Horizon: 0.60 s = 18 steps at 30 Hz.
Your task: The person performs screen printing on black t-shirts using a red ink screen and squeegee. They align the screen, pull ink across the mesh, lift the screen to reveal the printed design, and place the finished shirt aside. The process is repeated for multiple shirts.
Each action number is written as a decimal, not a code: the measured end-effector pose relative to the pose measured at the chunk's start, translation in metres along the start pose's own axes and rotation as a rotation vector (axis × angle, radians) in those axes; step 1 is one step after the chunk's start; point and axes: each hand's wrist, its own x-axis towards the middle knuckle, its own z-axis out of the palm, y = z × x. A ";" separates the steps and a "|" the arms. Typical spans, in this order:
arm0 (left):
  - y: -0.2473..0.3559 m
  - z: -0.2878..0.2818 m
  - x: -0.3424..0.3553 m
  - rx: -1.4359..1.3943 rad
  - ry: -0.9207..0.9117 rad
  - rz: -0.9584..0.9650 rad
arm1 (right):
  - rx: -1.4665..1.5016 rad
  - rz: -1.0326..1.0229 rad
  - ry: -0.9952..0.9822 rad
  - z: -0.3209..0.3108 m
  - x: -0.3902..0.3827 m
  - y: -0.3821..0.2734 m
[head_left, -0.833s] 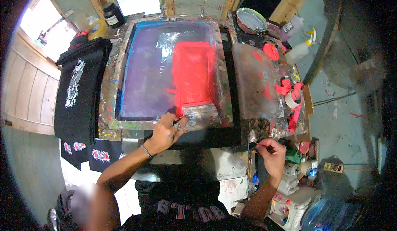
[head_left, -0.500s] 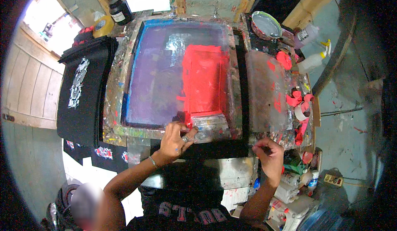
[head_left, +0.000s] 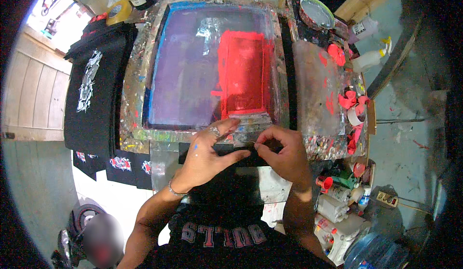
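A framed printing screen point(head_left: 181, 76) with purple mesh lies flat on the stained table. A rectangle of red ink point(head_left: 243, 71) covers part of its right half. At the ink's near edge sits a grey, paint-streaked block point(head_left: 251, 123) that looks like a squeegee. My left hand point(head_left: 205, 151), ringed and braceleted, is open beside the block's left end, thumb stretched away from the fingers. Just right of it, my right hand point(head_left: 282, 152) is closed in a pinch at the near side of the block. What the pinch holds, if anything, cannot be made out.
A stack of black printed fabric point(head_left: 91, 86) lies at the left. On the right are a clear sheet point(head_left: 318, 90), red-stained scraps point(head_left: 354, 102), a paint tub point(head_left: 317, 13) and a spray bottle point(head_left: 369, 59). Bottles and containers point(head_left: 342, 196) crowd the lower right.
My right hand has moved left to the near side of the block. My left hand has opened from its closed posture near the ink's lower left corner. The whole view has shifted slightly.
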 end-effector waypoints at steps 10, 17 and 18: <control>0.025 0.009 -0.030 0.116 0.003 0.265 | 0.014 0.017 -0.048 0.003 -0.041 -0.025; 0.036 0.011 -0.049 0.122 -0.002 0.276 | 0.022 -0.073 -0.032 0.006 -0.057 -0.029; 0.037 0.012 -0.051 0.126 -0.002 0.275 | 0.017 -0.077 -0.035 0.005 -0.059 -0.030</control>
